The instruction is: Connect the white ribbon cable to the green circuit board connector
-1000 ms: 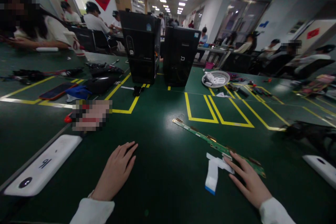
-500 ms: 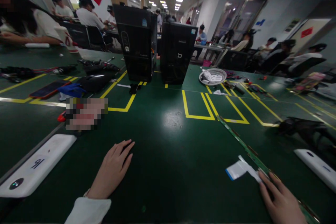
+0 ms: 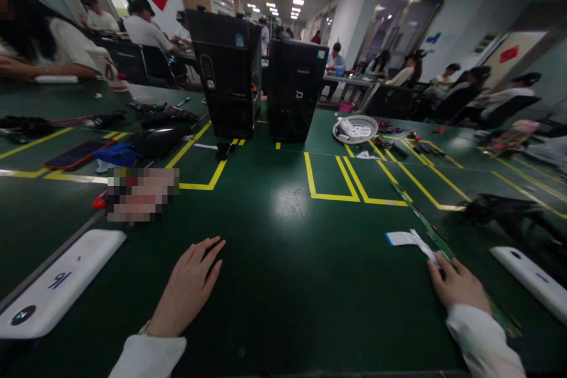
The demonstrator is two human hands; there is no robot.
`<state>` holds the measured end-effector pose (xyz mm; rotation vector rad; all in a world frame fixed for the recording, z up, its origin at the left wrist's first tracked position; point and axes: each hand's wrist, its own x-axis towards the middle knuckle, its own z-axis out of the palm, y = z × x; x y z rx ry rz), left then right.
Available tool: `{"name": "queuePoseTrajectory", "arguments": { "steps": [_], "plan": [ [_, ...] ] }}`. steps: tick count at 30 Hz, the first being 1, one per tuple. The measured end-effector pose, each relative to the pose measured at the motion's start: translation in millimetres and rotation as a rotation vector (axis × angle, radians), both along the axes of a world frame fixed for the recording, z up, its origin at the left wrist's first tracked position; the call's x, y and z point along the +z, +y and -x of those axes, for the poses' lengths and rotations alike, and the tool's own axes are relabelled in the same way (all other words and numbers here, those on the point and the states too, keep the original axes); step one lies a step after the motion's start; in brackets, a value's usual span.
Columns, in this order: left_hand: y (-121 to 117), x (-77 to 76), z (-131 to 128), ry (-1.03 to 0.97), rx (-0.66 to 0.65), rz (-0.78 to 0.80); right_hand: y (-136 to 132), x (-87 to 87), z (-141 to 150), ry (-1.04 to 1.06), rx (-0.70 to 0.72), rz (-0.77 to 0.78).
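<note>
My left hand (image 3: 188, 286) lies flat and open on the green table (image 3: 283, 283), fingers pointing away, holding nothing. My right hand (image 3: 456, 284) rests at the right on a long thin green circuit strip (image 3: 423, 221), with its fingers curled down over the strip's near part. A white flat ribbon cable (image 3: 410, 239) with a blue tip sticks out to the left just beyond the fingertips. The strip runs away from me towards the yellow floor-tape boxes (image 3: 336, 180).
Two black computer towers (image 3: 230, 85) (image 3: 296, 88) stand mid-table. A white basket (image 3: 355, 129) of parts sits behind right. White plastic covers lie at the left (image 3: 57, 286) and right (image 3: 529, 280). Tools, a phone (image 3: 77, 153) and other seated people are around.
My right hand has slid the circuit strip to the right and turned it to point away from me; the ribbon cable swung round with it. My left hand has stayed still.
</note>
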<state>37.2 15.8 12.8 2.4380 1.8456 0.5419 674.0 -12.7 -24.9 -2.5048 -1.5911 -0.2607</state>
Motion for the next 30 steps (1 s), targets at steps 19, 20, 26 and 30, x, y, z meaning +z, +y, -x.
{"name": "queuePoseTrajectory", "arguments": {
  "steps": [19, 20, 26, 30],
  "plan": [
    [-1, -0.5, 2, 0.0, 0.023, 0.06, 67, 37.8, 3, 0.088, -0.204, 0.018],
    [-1, -0.7, 2, 0.002, 0.028, 0.064, 66, 36.7, 2, 0.068, -0.193, 0.0],
    [-1, -2.1, 3, 0.029, 0.022, 0.071, 73, 26.7, 3, -0.054, 0.027, -0.028],
    [0, -3.3, 2, 0.036, 0.013, 0.046, 92, 16.3, 39, -0.024, 0.319, -0.139]
  ]
}}
